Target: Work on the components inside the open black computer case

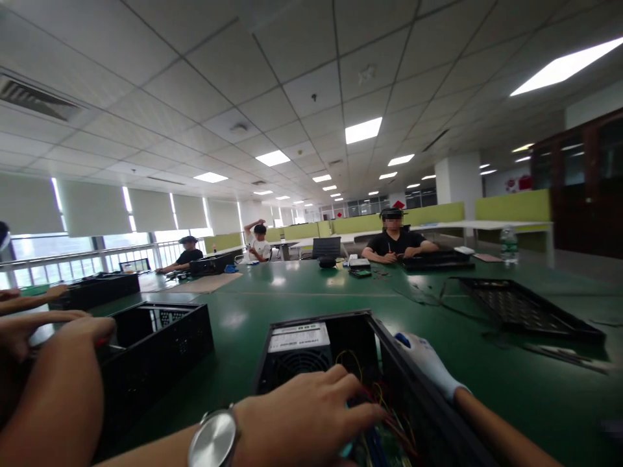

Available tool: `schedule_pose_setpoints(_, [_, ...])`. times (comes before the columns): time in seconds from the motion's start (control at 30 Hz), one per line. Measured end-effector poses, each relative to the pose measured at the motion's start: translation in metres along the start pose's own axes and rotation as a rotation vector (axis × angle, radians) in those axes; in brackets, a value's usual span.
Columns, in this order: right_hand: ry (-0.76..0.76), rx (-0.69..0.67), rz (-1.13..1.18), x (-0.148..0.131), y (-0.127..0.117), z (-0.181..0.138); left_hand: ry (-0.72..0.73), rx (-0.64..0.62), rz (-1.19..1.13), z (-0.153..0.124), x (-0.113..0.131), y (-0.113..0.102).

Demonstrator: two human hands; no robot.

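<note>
A black computer case (399,363) lies open on the green table in front of me. Its power supply (299,353), with a fan grille and white label, sits at the far left corner. Bundled red and yellow wires (384,402) run through the inside. My left hand (311,415), bare and with a silver watch at the wrist, reaches into the case. Its fingers bend around a partly hidden teal piece (347,447). At the outer side of the right wall, my right hand (423,360), in a white glove with blue, grips the case edge; its fingertips are partly hidden.
Another open black case (160,350) stands to the left, where a co-worker's hands (73,331) work. A black perforated panel (530,305) and cables lie to the right. Opposite, a person (396,243) sits near a water bottle (509,245). More people sit further back left.
</note>
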State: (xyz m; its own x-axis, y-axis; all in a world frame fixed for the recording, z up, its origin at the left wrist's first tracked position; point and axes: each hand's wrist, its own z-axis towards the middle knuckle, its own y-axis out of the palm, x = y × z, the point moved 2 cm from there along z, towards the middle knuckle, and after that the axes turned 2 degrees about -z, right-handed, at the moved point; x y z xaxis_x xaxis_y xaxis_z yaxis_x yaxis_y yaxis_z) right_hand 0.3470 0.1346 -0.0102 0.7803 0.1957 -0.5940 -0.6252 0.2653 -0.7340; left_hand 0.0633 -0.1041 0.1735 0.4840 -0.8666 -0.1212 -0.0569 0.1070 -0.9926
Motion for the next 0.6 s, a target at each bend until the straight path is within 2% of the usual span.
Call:
schedule_pose_setpoints(0.1, [-0.013, 0.015, 0.038, 0.001, -0.007, -0.016, -0.005, -0.142, 0.01, 0.01, -0.029, 0.026])
schedule_pose_setpoints(0.17, [0.003, 0.044, 0.09, 0.0, -0.012, -0.03, -0.022, -0.237, -0.02, 0.012, -0.04, 0.036])
schedule_pose_setpoints(0.23, [0.011, 0.057, 0.147, -0.003, -0.016, -0.046, 0.004, -0.267, -0.055, 0.013, -0.045, 0.04])
schedule_pose_setpoints(0.43, [-0.011, -0.015, 0.312, -0.005, -0.033, -0.088, 0.131, -0.16, 0.099, 0.009, -0.039, 0.038])
schedule_pose_setpoints(0.53, [0.047, 0.041, 0.34, -0.014, -0.061, -0.094, 0.133, 0.0, 0.188, -0.007, -0.024, 0.028])
schedule_pose_setpoints(0.6, [0.074, 0.131, 0.341, -0.038, -0.088, -0.093, 0.092, 0.066, 0.212, -0.02, -0.012, 0.017])
